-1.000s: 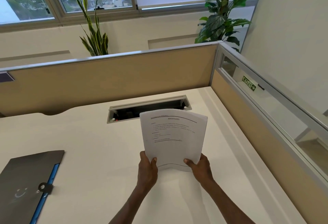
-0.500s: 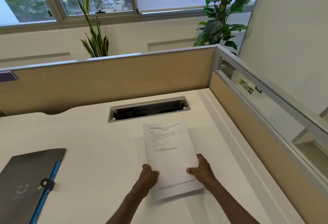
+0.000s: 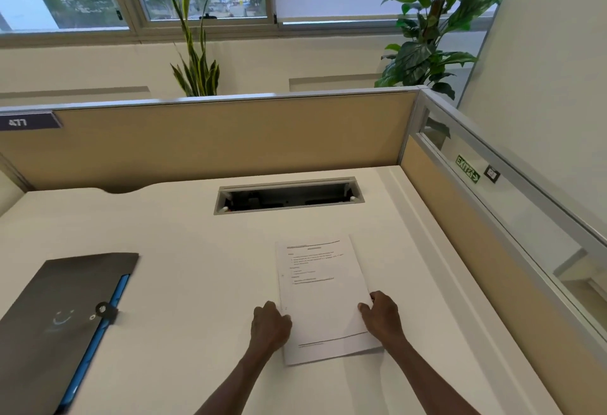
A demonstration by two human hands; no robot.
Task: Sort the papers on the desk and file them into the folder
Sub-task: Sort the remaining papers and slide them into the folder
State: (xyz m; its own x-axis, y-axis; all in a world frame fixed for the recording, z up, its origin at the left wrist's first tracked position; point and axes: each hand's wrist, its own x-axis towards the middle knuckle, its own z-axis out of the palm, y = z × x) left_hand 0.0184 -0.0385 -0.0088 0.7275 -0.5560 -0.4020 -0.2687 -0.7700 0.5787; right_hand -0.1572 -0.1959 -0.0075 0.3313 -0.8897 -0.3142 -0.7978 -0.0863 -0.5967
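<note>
A stack of white printed papers (image 3: 323, 299) lies flat on the white desk (image 3: 184, 250), slightly right of centre. My left hand (image 3: 270, 324) grips the stack's left edge with curled fingers. My right hand (image 3: 381, 316) holds its right edge, thumb on top of the sheet. A dark grey folder (image 3: 56, 322) with a blue inner edge and a button clasp lies closed at the desk's left, well apart from the papers.
An open cable slot (image 3: 289, 196) is set into the desk behind the papers. Tan partition panels (image 3: 213, 138) wall the back and right sides, with glass on the right. Two potted plants stand beyond the partition by the windows.
The stack was held upright off the desk a second ago; both hands have lowered it flat onto the desk and slid to its side edges.
</note>
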